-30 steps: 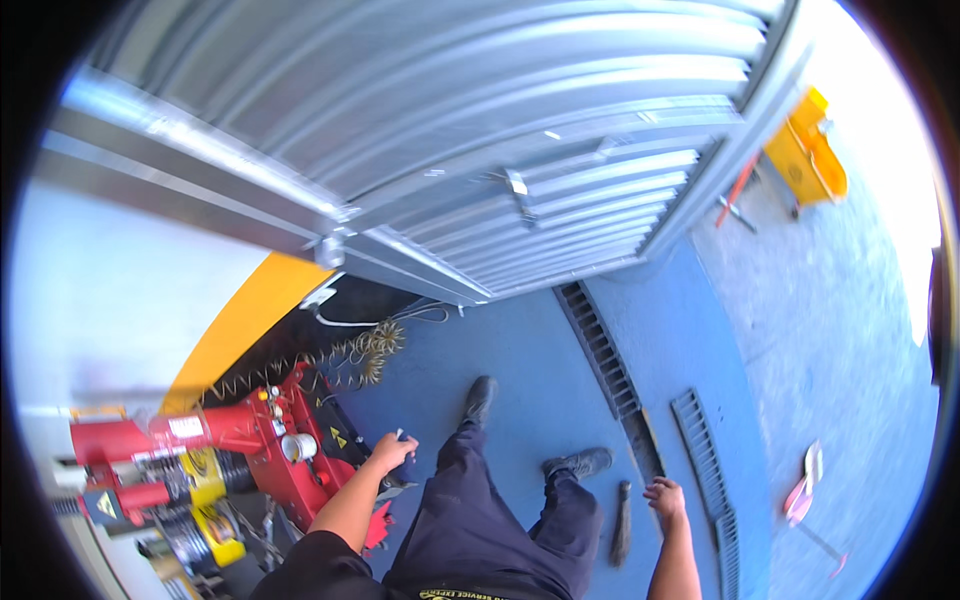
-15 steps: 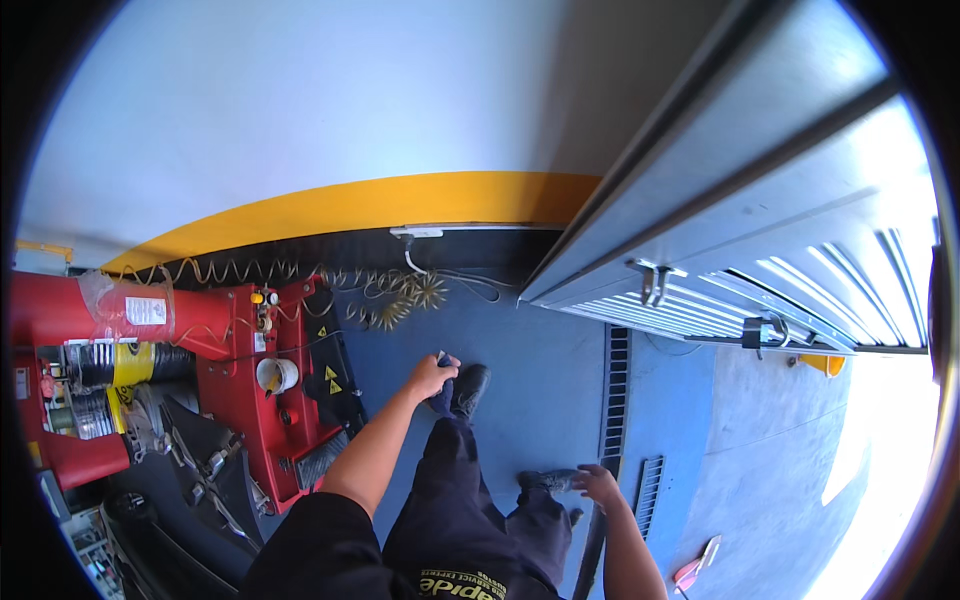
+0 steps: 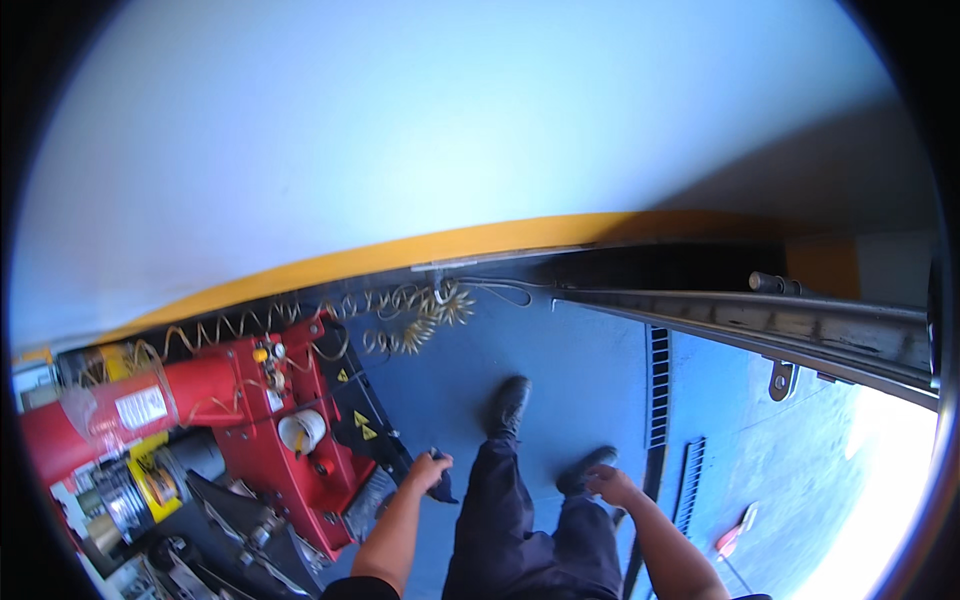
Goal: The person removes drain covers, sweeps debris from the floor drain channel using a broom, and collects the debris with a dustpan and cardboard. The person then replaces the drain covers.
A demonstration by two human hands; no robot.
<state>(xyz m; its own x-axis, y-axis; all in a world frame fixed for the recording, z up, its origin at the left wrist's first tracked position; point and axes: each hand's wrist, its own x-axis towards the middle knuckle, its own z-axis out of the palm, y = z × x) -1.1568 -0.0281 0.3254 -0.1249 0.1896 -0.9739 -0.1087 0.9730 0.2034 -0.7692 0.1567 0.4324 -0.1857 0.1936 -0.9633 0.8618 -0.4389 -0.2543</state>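
My left hand (image 3: 428, 472) is closed around a dark cloth (image 3: 443, 489), whose loose end hangs below the fingers. It is beside my left leg, to the right of the red machine (image 3: 285, 455). My right hand (image 3: 612, 485) hangs in front of my right thigh, near my right shoe (image 3: 586, 470) in the picture. Its fingers are loosely bent and apart, with nothing visible in them. My left shoe (image 3: 511, 405) is on the blue floor, ahead of the right one.
A coiled air hose (image 3: 415, 315) runs along the wall foot. A white cup (image 3: 302, 431) sits on the machine. A metal door (image 3: 740, 320) stands edge-on at the right, past a floor drain grate (image 3: 658, 390). A red-and-white object (image 3: 735, 533) lies on the floor.
My view has turned, so the door appears nearly edge-on and the machine sits lower. Both hands have swung a little; the dark cloth stays in my left hand. My feet have shifted in view.
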